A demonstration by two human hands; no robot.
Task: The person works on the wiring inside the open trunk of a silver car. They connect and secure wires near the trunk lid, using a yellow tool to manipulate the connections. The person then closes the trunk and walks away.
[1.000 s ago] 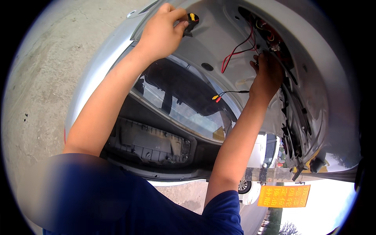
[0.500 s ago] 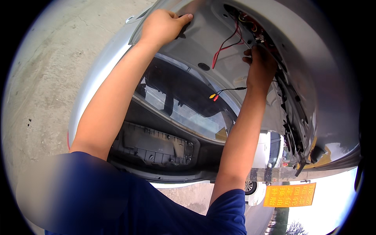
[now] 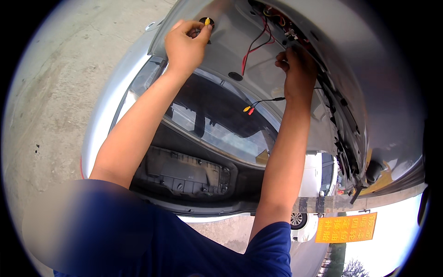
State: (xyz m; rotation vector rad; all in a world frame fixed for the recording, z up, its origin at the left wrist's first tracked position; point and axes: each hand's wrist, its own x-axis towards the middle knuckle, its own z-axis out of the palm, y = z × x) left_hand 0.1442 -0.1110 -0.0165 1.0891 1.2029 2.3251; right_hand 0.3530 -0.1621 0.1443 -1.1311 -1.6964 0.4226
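Note:
My left hand (image 3: 185, 48) is raised to the underside of a grey trunk lid (image 3: 219, 57). Its thumb and fingertips pinch a yellow-tipped cable plug (image 3: 207, 21) in front of a dark round hole in the lid. My right hand (image 3: 299, 69) reaches to the wiring opening at the lid's edge, fingers curled; whatever they grip is hidden. Beside my right wrist a black cable (image 3: 267, 99) hangs, ending in a yellow plug (image 3: 246, 109) and a red plug (image 3: 251, 111). Red and black wires (image 3: 249, 54) dangle from the opening between my hands.
Below the lid lie the rear window (image 3: 226, 134) and the black plastic trunk trim (image 3: 184, 173). A black oval plug (image 3: 235, 76) sits in the lid. A black latch part (image 3: 356, 194) juts at the right. Behind stand a white car (image 3: 310, 177) and an orange sign (image 3: 346, 227).
A yellow plug now shows in my left fingertips at the hole, where before the hand covered that spot. My left hand has turned and dropped slightly; the right has barely shifted.

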